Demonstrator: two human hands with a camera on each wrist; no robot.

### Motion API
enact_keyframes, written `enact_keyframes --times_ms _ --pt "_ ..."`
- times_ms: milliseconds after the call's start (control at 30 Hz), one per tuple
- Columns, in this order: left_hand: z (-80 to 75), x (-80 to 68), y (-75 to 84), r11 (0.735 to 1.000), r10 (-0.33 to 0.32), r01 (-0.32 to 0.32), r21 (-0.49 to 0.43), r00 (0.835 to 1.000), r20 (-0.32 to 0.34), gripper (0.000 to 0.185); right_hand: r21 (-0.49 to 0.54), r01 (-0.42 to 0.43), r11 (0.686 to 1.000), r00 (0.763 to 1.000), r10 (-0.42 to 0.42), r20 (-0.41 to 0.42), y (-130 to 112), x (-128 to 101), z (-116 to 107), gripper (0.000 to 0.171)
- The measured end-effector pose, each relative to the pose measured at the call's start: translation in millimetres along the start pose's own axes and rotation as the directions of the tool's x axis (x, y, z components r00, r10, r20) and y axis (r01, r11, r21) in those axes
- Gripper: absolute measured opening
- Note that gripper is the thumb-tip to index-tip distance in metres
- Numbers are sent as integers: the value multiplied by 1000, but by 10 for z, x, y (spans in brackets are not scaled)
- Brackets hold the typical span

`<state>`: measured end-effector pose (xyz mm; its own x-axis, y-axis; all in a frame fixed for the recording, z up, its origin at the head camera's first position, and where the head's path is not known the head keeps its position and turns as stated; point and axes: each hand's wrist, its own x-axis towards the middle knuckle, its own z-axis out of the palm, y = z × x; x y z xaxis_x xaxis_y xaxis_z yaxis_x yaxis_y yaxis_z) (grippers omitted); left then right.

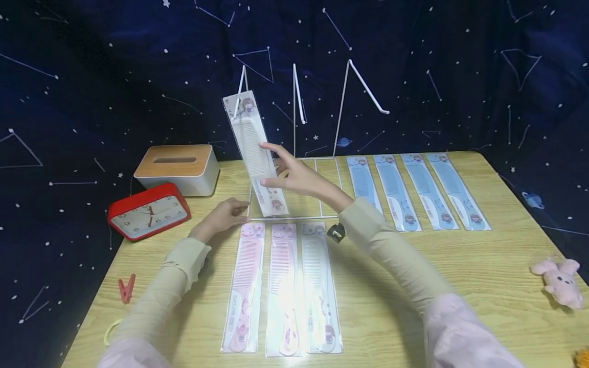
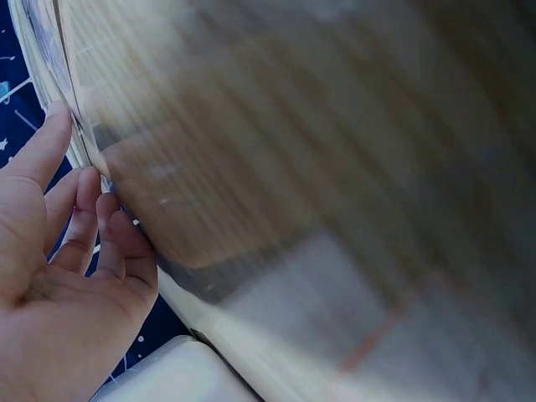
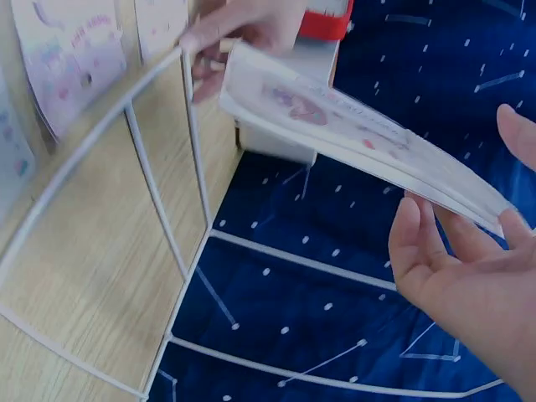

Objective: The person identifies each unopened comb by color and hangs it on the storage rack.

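A white comb in a clear packet [image 1: 250, 148] hangs tilted on the left hook of a white wire rack [image 1: 294, 102]. My right hand [image 1: 299, 176] is at the packet's right edge with straight fingers, thumb low and forefinger higher. In the right wrist view the packet [image 3: 360, 134] lies between the spread thumb and fingers of that hand [image 3: 469, 285], which do not close on it. My left hand [image 1: 221, 217] rests on the table with its fingertips against the rack's front left corner [image 3: 188, 59]. The left wrist view is blurred and shows only that hand [image 2: 59, 276].
Three packed combs [image 1: 282, 286] lie side by side before the rack, and several blue ones [image 1: 414, 189] lie to its right. A tissue box [image 1: 177, 168], red clock [image 1: 147, 212] and red clothespin [image 1: 126, 289] are at the left. A pink plush [image 1: 559, 281] sits at the right edge.
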<state>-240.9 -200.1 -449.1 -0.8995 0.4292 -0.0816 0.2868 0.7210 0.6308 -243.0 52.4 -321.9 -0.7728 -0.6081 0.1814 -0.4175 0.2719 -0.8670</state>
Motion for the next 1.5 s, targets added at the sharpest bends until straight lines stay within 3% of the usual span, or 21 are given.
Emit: enact_keyframes --times_ms 333,667,833,1067,1367,1500 --pt "-35 9 19 999 -49 49 -17 999 25 53 95 -125 988 992 126 -2 107 417 -127 75" --pt "15 -41 46 998 -49 49 -43 999 8 52 -9 -123 992 992 122 -42 238 341 -134 69" --pt "6 -19 22 1000 -26 26 -14 1000 1 52 -64 -120 991 990 115 -79 280 94 -138 62" --pt "-20 8 -4 999 -27 27 -19 1000 14 52 -93 -165 982 982 155 -108 371 -449 -93 60" --pt "-10 0 14 997 -57 58 -43 998 25 53 -164 -219 962 976 219 -21 501 -1266 114 63" --pt "1 -2 4 997 -61 62 -43 998 26 53 -253 -238 938 967 254 31 519 -1565 247 65"
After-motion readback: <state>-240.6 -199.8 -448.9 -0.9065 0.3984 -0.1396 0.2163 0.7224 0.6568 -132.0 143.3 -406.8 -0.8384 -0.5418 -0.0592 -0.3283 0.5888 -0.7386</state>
